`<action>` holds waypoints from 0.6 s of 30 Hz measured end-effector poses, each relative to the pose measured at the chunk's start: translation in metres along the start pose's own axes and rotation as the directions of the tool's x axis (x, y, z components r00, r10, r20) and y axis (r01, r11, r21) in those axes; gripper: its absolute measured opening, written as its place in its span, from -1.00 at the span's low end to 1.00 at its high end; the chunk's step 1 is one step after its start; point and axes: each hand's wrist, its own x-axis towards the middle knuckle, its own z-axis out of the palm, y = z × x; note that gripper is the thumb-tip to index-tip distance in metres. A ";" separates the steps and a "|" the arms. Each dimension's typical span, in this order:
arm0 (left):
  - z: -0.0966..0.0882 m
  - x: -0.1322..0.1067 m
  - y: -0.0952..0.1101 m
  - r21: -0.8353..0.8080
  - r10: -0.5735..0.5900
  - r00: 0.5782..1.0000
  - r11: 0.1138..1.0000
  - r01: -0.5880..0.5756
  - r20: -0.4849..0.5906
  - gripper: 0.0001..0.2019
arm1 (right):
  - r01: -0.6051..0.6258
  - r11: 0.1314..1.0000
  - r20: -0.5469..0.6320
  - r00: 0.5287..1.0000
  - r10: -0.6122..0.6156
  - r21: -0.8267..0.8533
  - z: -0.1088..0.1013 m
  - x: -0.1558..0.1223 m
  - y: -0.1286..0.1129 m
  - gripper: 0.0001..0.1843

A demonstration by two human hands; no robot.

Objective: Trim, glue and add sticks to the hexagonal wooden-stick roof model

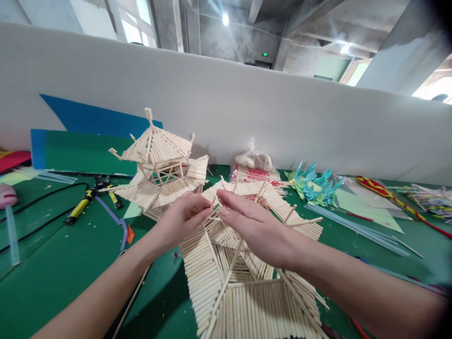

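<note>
A pale roof-shaped model (254, 306), built of wooden sticks laid side by side, stands in front of me with an opening in its middle. My left hand (187, 214) is over its far left part, thumb and forefinger pinched on a short wooden stick (213, 202). Facing it, my right hand (256, 226) hovers over the opening, its fingers stretched out together and the thumb a little below them. Its fingertips are close to the short stick; whether they touch it I cannot tell. Behind my left hand is a tiered stick pavilion (155, 160) with upturned roof corners.
Yellow-and-black pliers (79, 207) and a black cable (38, 230) lie on the green tabletop (45, 292) at left. Bagged red-tipped sticks (254, 174), blue paper foliage (314, 183) and clear glue sticks (356, 228) lie behind and right. A white partition (318, 113) closes the back.
</note>
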 end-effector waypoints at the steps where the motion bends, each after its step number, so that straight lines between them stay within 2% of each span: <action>1: 0.000 0.000 -0.002 -0.005 0.000 1.000 1.000 0.000 0.008 -0.83 | -0.003 1.000 -0.001 1.000 0.003 0.012 0.000 0.000 0.001 -0.41; 10: 0.004 0.001 -0.014 -0.013 0.022 1.000 1.000 -0.022 0.004 -0.81 | 0.058 0.995 0.001 0.998 -0.058 0.075 0.002 0.001 0.006 -0.47; 13: 0.004 0.001 -0.013 -0.009 0.025 1.000 1.000 -0.025 -0.005 -0.80 | 0.024 0.995 -0.016 1.000 -0.022 0.101 0.003 -0.001 0.007 -0.40; 16: 0.004 0.002 -0.010 -0.001 0.029 1.000 1.000 -0.029 0.000 -0.80 | -0.017 0.980 -0.103 0.994 0.038 0.197 0.008 -0.009 0.011 -0.33; 18: 0.003 0.002 -0.009 0.010 0.040 0.999 0.999 -0.040 0.004 -0.80 | -0.027 0.957 -0.192 0.978 0.085 0.289 0.014 -0.021 0.016 -0.38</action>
